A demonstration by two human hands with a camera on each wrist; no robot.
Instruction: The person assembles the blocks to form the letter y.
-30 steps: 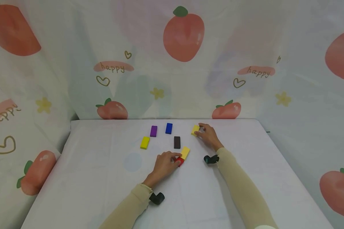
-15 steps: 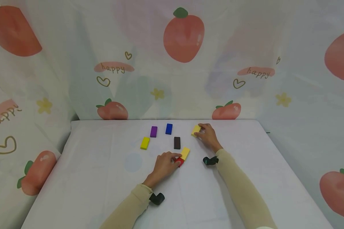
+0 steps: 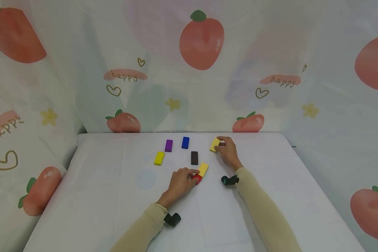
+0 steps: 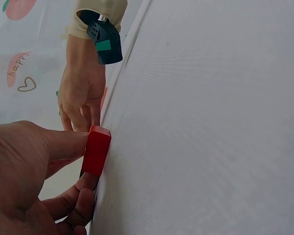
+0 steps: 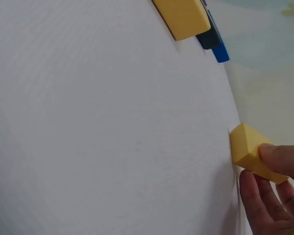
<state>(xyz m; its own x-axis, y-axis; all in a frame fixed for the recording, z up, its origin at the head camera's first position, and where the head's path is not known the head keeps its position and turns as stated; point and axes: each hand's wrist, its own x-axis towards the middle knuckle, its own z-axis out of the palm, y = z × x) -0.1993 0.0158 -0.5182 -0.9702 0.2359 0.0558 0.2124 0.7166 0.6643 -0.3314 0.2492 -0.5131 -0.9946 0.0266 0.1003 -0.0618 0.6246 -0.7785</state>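
My left hand pinches a red block between thumb and fingers, low on the white table. Against the red block's far end lies a light yellow block; in the head view they seem to touch. Farther back on the right, my right hand holds a second light yellow block by its sides, thumb on one face and fingers on the other. A dark brown block lies between the two hands, a little to the left. The left fingers partly cover the red block in the head view.
On the back left of the white-covered table lie a purple block, a blue block and a bright yellow block, set apart from each other. A fruit-printed cloth rises behind the table's back edge.
The right hand and its light yellow block have shifted very slightly toward me and turned a little. The left hand stays in place on the red block.
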